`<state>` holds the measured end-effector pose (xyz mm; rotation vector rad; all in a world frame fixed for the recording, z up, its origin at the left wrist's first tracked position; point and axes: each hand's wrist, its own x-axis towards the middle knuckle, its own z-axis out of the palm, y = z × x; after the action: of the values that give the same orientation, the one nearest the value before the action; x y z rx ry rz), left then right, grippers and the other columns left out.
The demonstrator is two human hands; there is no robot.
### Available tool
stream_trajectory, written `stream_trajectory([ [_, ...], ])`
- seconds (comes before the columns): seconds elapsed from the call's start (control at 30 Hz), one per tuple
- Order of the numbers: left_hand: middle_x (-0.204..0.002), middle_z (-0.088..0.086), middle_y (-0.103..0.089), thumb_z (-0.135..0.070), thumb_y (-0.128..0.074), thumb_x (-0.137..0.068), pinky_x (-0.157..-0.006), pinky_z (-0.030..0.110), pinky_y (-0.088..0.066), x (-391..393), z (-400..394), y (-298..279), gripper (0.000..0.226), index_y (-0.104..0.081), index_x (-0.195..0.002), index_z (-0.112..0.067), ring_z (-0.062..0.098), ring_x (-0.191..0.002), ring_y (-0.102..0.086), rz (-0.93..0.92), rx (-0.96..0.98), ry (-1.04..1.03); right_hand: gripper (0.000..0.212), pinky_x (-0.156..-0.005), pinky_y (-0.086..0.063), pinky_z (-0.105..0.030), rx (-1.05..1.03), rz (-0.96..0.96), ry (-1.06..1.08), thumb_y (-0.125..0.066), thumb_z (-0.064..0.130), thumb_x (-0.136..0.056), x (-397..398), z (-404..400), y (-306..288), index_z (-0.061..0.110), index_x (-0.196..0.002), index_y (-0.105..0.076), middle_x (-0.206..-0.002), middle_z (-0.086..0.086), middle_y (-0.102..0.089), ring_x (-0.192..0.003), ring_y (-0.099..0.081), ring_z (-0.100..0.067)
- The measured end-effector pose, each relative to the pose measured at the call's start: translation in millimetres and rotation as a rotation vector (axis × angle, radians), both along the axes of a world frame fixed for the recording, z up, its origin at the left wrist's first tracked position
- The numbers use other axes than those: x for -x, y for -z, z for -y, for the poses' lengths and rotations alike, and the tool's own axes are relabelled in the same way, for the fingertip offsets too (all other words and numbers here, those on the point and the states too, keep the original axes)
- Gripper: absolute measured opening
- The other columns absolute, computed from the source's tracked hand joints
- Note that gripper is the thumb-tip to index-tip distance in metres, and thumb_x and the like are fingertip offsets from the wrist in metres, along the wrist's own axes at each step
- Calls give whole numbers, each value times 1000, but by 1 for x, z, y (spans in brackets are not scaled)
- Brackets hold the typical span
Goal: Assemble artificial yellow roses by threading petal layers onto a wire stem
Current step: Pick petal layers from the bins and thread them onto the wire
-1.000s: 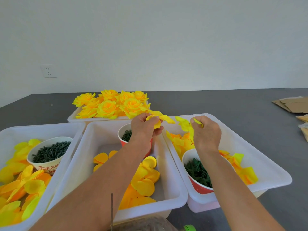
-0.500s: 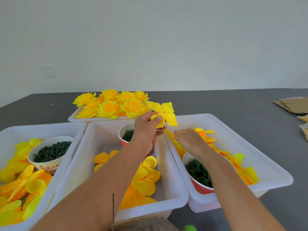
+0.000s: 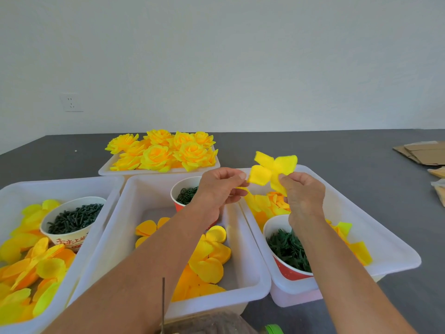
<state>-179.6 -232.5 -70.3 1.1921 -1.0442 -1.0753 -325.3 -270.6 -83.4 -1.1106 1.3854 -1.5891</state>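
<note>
Head camera looks down on both hands raised above the white bins, and between them is a yellow petal layer [image 3: 273, 171]. The right hand [image 3: 304, 196] pinches its lower edge with curled fingers; the left hand [image 3: 222, 186] has thumb and fingers closed on something yellow, fingertips right at the layer's left lobe. Below them sits the right bin [image 3: 390, 242], holding loose yellow petals and a red paper cup [image 3: 286, 268] of dark green pieces. The middle bin [image 3: 245, 283] carries orange-yellow petals and another red cup [image 3: 184, 192] of green rings. On the left, a third bin [image 3: 21, 186] has petals around a white paper bowl [image 3: 69, 235] of dark green parts. Further back on the grey counter [image 3: 361, 179], a white tray [image 3: 108, 168] is piled with finished yellow roses [image 3: 166, 153]. A thin wire [image 3: 163, 302] stands upright at the bottom edge.
</note>
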Motion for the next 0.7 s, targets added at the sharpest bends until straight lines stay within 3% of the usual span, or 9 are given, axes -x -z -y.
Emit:
stream_trajectory([
  [0.03,-76,1,-70,-14,-61,-90,-55,17,-51,-1,0,0,4,-65,-89,-13,10,-57,-64,-4,-8,-20,6,-73,-49,-35,-19,-18,74,-67,12,-83,2,2,1,13,-82,-61,-71,3,-54,-76,-53,-22],
  [0.1,-76,2,-69,-15,-60,-91,-53,17,-51,-2,0,-1,6,-65,-89,-11,9,-55,-63,-8,-17,-49,16,-83,-50,-40,-50,-102,220,-64,11,-83,6,5,4,13,-96,-56,-74,6,-51,-83,-55,-23],
  [0.2,-75,2,-69,-14,-59,-91,-53,17,-51,-4,0,-3,7,-64,-87,-10,8,-53,-63,8,-13,-73,19,-81,-48,-39,-96,-195,332,-58,10,-86,9,6,4,15,-102,-51,-81,0,-55,-92,-58,-28],
  [0.33,-74,3,-68,-13,-59,-91,-54,17,-50,-5,-3,-10,10,-64,-83,-12,8,-53,-62,32,6,-84,23,-78,-41,-33,-222,-428,262,-52,13,-89,12,9,10,7,-110,-58,-106,-11,-61,-104,-57,-32],
  [0.5,-76,5,-68,-12,-58,-91,-57,20,-50,-13,-3,-25,8,-63,-86,-10,14,-60,-62,18,8,-156,28,-92,-37,-43,-394,-811,241,-50,19,-88,5,5,8,8,-113,-55,-122,-18,-46,-116,-38,-36],
  [0.7,-72,5,-67,-10,-57,-91,-52,19,-49,-21,-19,-39,12,-62,-81,-10,13,-54,-61,64,26,-165,24,-89,-34,-43,-372,-1059,277,-56,10,-78,2,-7,6,9,-103,-57,-122,-22,-40,-114,-34,-36],
])
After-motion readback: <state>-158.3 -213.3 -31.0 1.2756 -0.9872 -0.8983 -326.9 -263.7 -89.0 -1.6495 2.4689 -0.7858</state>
